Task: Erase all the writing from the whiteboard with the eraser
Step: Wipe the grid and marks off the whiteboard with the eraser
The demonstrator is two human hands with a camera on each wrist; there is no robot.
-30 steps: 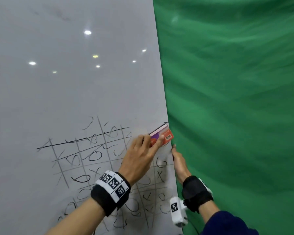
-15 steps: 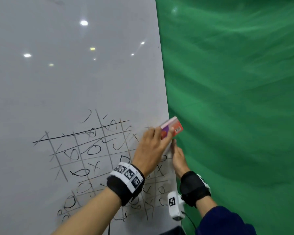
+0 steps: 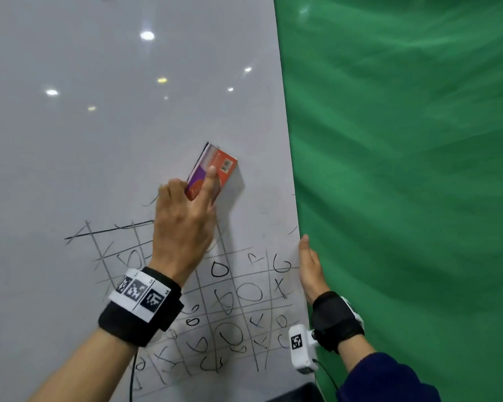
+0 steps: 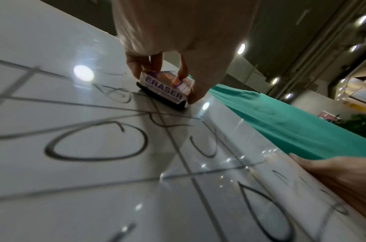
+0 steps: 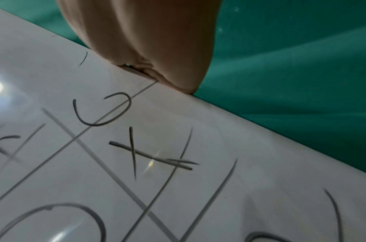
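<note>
The whiteboard [image 3: 99, 140] fills the left of the head view, with a hand-drawn grid of O and X marks [image 3: 238, 294] across its lower part. My left hand [image 3: 192, 184] grips the orange and purple eraser [image 3: 221, 166] and presses its dark felt onto the board just above the grid's top rows. In the left wrist view the eraser [image 4: 163, 88] shows the printed word ERASER between the fingers of my left hand [image 4: 167, 77]. My right hand [image 3: 310, 265] holds the board's right edge beside the grid; my right hand [image 5: 157, 49] has its fingers hidden behind the edge.
A green cloth [image 3: 404, 198] hangs right behind and to the right of the board. The top and left of the board carry only light reflections. A dark object [image 3: 296, 393] pokes in at the bottom edge below the board.
My left hand has swept the eraser from the board's right edge up and to the left, turning it more upright. Marks in the grid's upper right part are wiped away. My right hand stays on the edge.
</note>
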